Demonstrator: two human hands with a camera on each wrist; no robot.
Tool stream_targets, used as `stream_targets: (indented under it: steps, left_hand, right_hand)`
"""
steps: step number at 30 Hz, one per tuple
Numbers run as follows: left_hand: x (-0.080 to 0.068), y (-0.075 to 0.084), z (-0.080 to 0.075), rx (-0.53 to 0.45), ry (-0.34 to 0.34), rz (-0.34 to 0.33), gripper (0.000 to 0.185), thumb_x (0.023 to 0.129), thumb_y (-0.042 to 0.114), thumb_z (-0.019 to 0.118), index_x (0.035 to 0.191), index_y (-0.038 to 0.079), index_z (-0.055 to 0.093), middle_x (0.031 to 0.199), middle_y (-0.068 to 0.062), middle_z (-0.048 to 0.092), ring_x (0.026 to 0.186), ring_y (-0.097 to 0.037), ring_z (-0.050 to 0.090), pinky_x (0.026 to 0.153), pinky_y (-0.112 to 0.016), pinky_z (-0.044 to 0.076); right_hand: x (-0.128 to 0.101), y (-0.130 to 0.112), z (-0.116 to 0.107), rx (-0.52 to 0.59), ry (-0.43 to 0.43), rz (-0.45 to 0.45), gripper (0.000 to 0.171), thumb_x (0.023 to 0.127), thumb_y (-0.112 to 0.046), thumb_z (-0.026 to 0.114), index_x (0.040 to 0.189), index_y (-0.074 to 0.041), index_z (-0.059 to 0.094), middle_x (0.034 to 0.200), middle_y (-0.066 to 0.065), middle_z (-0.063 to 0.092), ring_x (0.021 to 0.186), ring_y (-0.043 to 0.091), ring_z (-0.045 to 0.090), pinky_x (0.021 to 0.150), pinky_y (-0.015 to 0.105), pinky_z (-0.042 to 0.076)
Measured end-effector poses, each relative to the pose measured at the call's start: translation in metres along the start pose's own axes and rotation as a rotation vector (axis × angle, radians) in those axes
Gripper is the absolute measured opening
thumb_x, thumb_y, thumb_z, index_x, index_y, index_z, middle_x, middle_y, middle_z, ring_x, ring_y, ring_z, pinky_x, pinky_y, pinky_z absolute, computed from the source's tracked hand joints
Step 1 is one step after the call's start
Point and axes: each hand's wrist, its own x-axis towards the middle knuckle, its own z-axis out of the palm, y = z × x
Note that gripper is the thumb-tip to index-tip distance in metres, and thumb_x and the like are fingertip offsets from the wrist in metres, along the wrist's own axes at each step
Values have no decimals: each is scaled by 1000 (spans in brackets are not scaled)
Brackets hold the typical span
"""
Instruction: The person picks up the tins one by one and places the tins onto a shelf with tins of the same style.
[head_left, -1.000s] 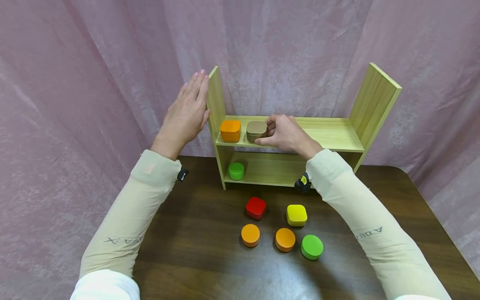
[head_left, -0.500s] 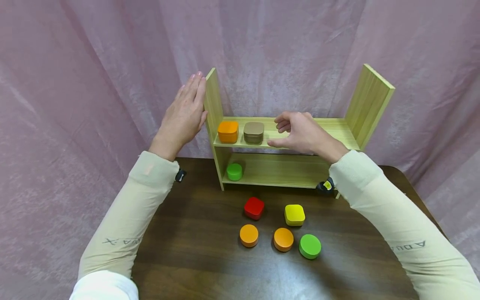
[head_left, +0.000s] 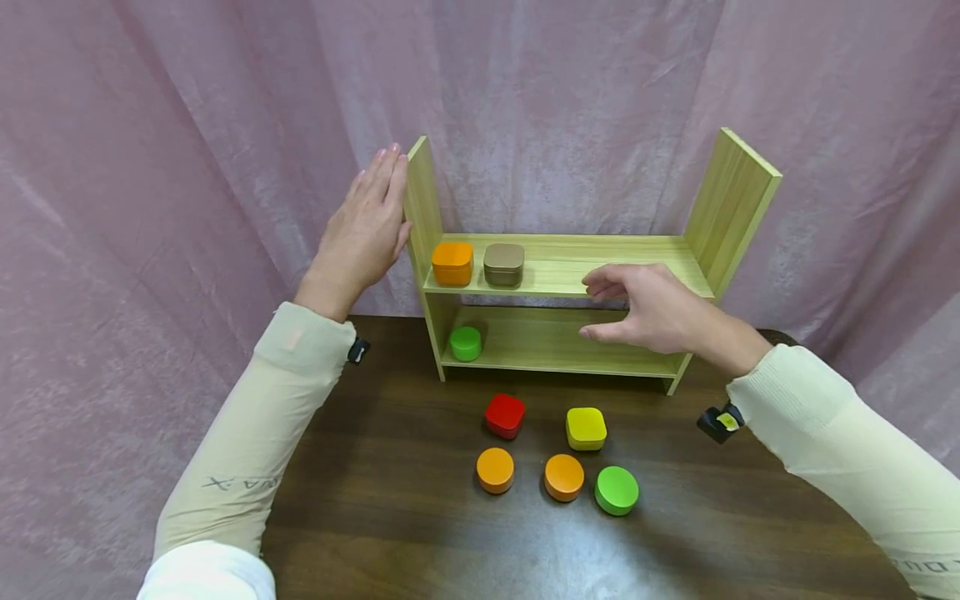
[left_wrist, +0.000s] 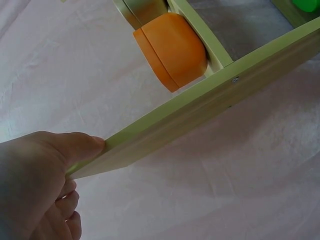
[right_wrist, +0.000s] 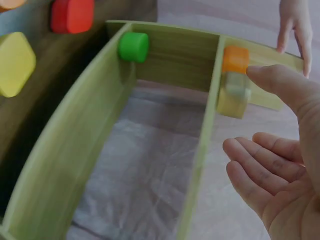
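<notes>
The tan box (head_left: pixel 504 265) stands near the upper shelf's (head_left: pixel 570 257) left end. The right hand (head_left: pixel 656 308), thumb and fingers apart, hides some front edge; the left hand (head_left: pixel 362 223), straight-fingered, touches the side panel (head_left: pixel 424 196).

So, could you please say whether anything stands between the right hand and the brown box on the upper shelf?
Nothing visible does: only bare shelf lies between the right hand and the brown box; the orange box stands beyond it.
</notes>
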Motion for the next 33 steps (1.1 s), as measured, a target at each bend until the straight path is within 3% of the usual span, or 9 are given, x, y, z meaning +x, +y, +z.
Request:
stream_targets:
  steps: [9, 21, 33]
  left_hand:
    - [-1, -1, 0, -8, 4, -1, 79, 105, 14, 63, 165, -6, 17, 176, -22, 18, 165, -36, 18, 135, -51, 19]
    - [-3, -3, -2, -16, -14, -19, 80, 105, 14, 63, 166, -5, 15, 177, -20, 15, 166, -36, 17, 136, -51, 18]
    - [-3, -3, -2, -25, -7, -21, 80, 105, 14, 63, 166, -4, 15, 177, -20, 16, 166, -36, 17, 135, -52, 18]
  right_hand:
    - [-29, 23, 27, 11, -33, -13, 63, 85, -30, 89, 134, 1, 66, 127, 15, 75, 117, 33, 74, 101, 54, 59]
    - [-57, 60, 115, 28, -135, -34, 63, 83, -24, 89, 131, 8, 64, 124, 20, 74, 112, 35, 73, 97, 51, 61]
    - [-69, 84, 150, 66, -142, -13, 68, 82, -23, 90, 133, 11, 62, 125, 24, 72, 110, 36, 73, 93, 50, 63]
